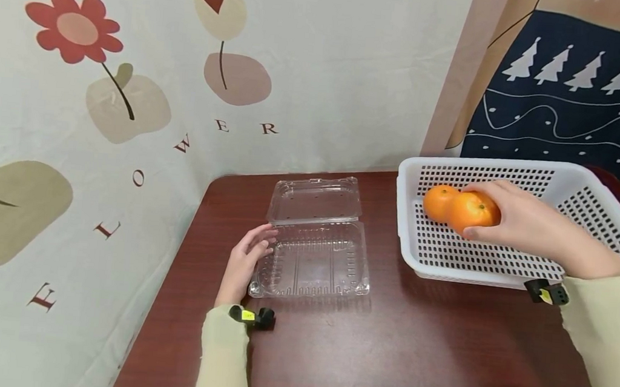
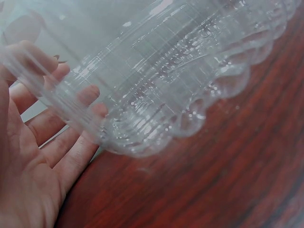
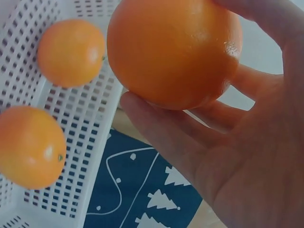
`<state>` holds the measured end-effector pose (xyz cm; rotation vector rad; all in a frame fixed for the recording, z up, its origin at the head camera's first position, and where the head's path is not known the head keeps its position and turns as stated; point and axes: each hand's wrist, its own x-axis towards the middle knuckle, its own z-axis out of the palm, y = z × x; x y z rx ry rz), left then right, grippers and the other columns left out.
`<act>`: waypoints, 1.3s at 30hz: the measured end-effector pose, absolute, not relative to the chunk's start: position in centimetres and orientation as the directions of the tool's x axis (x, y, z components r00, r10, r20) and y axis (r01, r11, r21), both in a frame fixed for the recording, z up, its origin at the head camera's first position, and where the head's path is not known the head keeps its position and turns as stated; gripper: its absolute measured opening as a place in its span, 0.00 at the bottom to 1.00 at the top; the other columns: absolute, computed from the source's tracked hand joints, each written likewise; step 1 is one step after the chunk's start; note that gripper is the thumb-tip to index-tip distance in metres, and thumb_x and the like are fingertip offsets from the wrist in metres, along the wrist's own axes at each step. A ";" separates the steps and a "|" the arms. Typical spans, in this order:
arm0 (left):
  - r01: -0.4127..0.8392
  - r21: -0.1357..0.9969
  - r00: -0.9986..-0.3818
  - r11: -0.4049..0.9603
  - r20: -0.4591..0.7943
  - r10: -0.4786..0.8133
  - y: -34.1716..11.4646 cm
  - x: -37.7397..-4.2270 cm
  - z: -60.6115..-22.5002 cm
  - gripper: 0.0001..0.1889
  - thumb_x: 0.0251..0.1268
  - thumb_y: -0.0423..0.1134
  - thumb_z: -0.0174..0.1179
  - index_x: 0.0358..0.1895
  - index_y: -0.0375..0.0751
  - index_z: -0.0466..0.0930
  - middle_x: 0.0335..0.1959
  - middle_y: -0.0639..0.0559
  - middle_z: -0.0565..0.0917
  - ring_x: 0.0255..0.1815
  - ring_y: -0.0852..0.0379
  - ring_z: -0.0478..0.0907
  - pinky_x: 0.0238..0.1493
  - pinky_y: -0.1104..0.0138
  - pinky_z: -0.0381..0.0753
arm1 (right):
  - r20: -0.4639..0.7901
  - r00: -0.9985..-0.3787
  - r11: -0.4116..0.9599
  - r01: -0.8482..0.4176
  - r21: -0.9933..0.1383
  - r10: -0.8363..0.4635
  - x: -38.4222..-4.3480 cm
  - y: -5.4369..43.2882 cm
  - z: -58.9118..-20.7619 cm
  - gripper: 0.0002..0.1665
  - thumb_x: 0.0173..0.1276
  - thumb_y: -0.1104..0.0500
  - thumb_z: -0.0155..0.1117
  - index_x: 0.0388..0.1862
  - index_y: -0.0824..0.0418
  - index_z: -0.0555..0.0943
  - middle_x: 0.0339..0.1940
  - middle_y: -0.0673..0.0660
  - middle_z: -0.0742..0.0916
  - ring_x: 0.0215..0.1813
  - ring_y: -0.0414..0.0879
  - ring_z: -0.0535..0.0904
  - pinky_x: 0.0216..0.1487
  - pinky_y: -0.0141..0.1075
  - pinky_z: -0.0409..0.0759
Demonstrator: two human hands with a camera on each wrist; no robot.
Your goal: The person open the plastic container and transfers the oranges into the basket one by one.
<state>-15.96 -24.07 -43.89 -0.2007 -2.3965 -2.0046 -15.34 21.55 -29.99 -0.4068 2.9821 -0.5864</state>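
An orange is in my right hand, fingers and thumb around it, above the white plastic basket. The right wrist view shows this held orange close up, with two more oranges in the basket, one upper and one lower. In the head view only one other orange shows, partly behind the held one. My left hand rests at the left side of a clear plastic clamshell box, its relaxed fingers touching the wall. The box's lid lies folded back toward the wall.
The dark red wooden table carries the box at the left and the basket at the right. A pale cloth with printed flowers hangs behind and along the left. Dark blue cloth with white trees hangs behind the basket.
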 end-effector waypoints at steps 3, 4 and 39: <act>0.095 0.980 -0.993 0.175 0.080 0.087 -24.0 -15.9 -43.8 0.19 0.67 0.35 0.46 0.61 0.44 0.65 0.56 0.43 0.72 0.56 0.46 0.69 0.54 0.55 0.69 | -0.028 -0.961 0.897 -0.245 -0.368 -0.274 -15.7 21.9 -29.9 0.47 0.45 0.34 0.65 0.60 0.56 0.65 0.53 0.61 0.70 0.46 0.55 0.68 0.41 0.54 0.73; 0.091 0.980 -0.993 0.175 0.077 0.085 -24.0 -15.9 -43.8 0.19 0.67 0.35 0.46 0.61 0.44 0.66 0.56 0.43 0.72 0.56 0.46 0.69 0.54 0.55 0.69 | -0.033 -0.961 0.899 -0.246 -0.362 -0.276 -15.8 22.0 -29.9 0.47 0.45 0.33 0.65 0.60 0.56 0.65 0.53 0.61 0.70 0.46 0.55 0.68 0.41 0.54 0.73; 0.121 0.976 -0.991 0.183 0.108 0.084 -24.0 -15.8 -43.9 0.19 0.67 0.34 0.46 0.61 0.43 0.66 0.55 0.43 0.73 0.55 0.48 0.69 0.54 0.54 0.69 | -0.190 -0.876 0.891 -0.406 -0.203 -0.443 -18.7 21.4 -31.8 0.39 0.42 0.43 0.70 0.57 0.49 0.72 0.50 0.57 0.72 0.35 0.47 0.72 0.31 0.39 0.70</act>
